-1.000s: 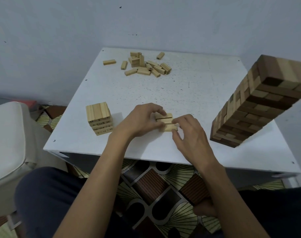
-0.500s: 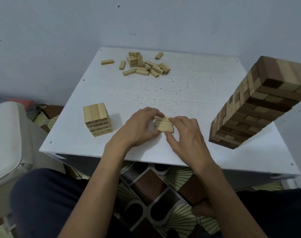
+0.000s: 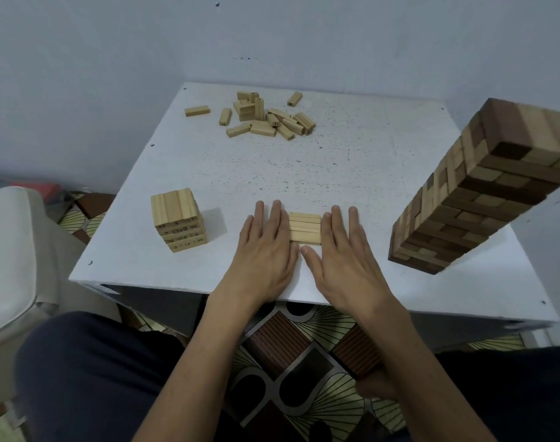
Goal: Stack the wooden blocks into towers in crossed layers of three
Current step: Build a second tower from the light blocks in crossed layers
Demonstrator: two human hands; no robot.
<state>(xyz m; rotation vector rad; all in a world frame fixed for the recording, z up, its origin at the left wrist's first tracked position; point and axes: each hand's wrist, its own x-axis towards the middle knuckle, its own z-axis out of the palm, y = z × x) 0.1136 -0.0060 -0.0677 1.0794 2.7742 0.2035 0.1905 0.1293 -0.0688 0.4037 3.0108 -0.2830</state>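
The person's left grip (image 3: 266, 250), a bare hand, lies flat on the white speckled tabletop (image 3: 336, 161) with its fingers straight, so it is open and holds nothing. The right grip (image 3: 345, 253), the other bare hand, lies flat the same way, open, with straight fingers. Between the two grips sits a small low stack of pale wooden blocks (image 3: 305, 228), close to the near edge of the tabletop and about in the middle of it. The left fingers (image 3: 277, 215) touch the left side of this low stack, and the right fingers (image 3: 334, 218) touch its right side. The right thumb (image 3: 305, 250) rests just in front of the stack. I cannot tell how many layers the low stack has. A short tower of pale wooden blocks (image 3: 176, 218) stands upright towards the near left corner, apart from the left grip; its top layer shows three blocks side by side. A tall tower of dark brown and tan wooden blocks (image 3: 483, 193) stands by the right edge, well apart from the right grip. A loose pile of pale wooden blocks (image 3: 266, 118) lies near the far edge, with one lone pale block (image 3: 197, 111) to its left. Under the near edge there are a floor with brown and cream patterns (image 3: 282, 346) and the person's dark trousers (image 3: 90, 378).
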